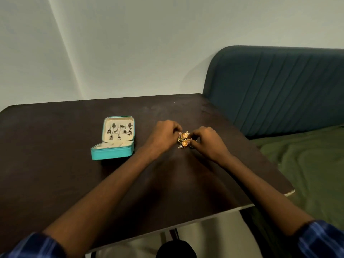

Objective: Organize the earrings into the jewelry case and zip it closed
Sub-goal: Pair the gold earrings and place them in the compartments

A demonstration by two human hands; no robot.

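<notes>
head view shows one teal jewelry case lying open on the dark table, left of the hands, with several dark dangling earrings hung in its raised lid; the exact count is unclear. both forearms reach forward, left hand and right hand close together, fingers curled around one small cluster of gold earrings on the table.

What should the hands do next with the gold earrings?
Probably lift one gold earring free of the little pile and carry it to the open teal case. Both the left hand and right hand pinch at it, and the case's lid already holds silver earrings.
</notes>
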